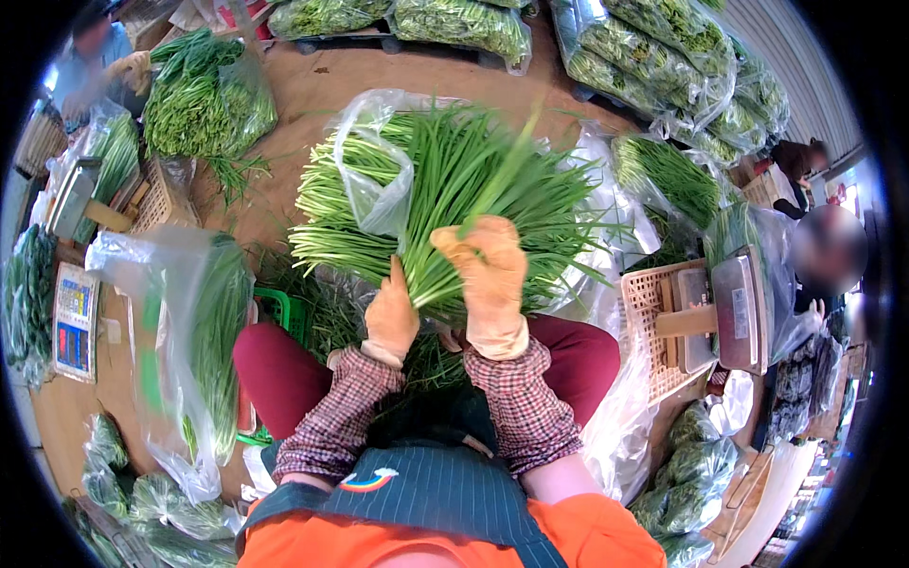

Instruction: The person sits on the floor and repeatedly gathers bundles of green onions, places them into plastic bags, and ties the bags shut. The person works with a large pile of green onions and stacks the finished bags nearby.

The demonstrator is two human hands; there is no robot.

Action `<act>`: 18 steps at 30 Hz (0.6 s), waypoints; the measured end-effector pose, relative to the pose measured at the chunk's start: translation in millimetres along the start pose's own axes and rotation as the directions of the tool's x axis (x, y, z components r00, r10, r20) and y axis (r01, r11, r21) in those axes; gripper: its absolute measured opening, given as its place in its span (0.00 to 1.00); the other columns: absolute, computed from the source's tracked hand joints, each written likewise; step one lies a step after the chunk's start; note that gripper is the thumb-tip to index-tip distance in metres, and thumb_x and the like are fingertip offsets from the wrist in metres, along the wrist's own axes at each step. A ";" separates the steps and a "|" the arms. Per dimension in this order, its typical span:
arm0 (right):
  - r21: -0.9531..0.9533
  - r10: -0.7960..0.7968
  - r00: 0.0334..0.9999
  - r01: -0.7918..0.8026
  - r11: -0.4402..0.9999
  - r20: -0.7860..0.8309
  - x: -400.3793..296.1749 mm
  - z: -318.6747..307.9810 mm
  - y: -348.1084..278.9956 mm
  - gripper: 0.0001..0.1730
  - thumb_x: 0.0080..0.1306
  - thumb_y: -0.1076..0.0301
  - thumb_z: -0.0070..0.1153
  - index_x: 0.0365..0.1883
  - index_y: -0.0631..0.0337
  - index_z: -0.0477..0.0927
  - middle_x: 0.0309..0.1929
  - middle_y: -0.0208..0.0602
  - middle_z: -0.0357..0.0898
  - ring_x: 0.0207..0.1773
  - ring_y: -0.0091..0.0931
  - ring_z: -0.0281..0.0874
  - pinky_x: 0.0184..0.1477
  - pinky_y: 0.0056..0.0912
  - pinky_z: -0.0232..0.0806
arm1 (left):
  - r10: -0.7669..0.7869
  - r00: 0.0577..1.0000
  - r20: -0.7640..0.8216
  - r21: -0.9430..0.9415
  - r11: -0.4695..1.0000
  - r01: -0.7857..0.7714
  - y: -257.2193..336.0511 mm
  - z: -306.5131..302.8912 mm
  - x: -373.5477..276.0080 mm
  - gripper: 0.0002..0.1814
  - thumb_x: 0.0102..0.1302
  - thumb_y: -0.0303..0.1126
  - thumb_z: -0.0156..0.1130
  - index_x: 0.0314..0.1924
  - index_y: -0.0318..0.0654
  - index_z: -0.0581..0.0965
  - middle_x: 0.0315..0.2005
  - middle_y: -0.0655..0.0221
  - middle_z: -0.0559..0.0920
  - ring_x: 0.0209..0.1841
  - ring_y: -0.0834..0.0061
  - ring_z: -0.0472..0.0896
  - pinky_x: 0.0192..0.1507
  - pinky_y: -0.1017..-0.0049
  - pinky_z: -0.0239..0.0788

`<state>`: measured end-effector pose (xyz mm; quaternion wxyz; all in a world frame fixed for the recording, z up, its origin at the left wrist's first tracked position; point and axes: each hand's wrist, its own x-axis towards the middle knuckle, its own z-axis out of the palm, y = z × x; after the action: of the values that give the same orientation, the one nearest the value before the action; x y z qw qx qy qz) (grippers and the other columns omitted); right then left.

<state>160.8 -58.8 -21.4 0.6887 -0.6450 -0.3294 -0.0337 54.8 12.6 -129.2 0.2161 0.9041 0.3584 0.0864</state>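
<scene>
Before me lies a large heap of garlic chives point(334, 177), pale stems to the left and green leaves to the right. My left hand point(393, 316), in an orange work glove, grips a smaller bunch of chives point(444, 184) near its stem ends, leaves pointing up and away. My right hand point(493, 284), gloved likewise, is curled above the leaves with a blurred chive leaf point(501, 170) pinched between thumb and fingers. A clear plastic bag point(387, 195) drapes over the heap's stems.
Left of my knee are a green basket point(287, 305) and bagged chives point(220, 341). At the right stand a beige crate point(643, 305) and a scale point(738, 305). Bagged greens point(660, 57) are stacked beyond. People point(827, 248) are at the right, and another person point(96, 64) is far left.
</scene>
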 end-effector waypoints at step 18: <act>0.566 0.607 0.754 -0.623 0.540 0.251 13.6 -53.4 70.9 0.10 0.66 0.63 0.51 0.33 0.61 0.74 0.35 0.34 0.78 0.33 0.30 0.78 0.39 0.35 0.73 | 0.344 0.681 0.646 -0.627 -0.269 0.731 -28.4 3.1 -0.6 0.24 0.63 0.44 0.57 0.52 0.34 0.70 0.38 0.56 0.81 0.20 0.82 0.74 0.20 0.84 0.68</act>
<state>226.8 -90.5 -73.4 0.8234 -0.4562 -0.0821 0.3274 38.0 29.6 -144.9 0.9465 0.2402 0.2121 -0.0376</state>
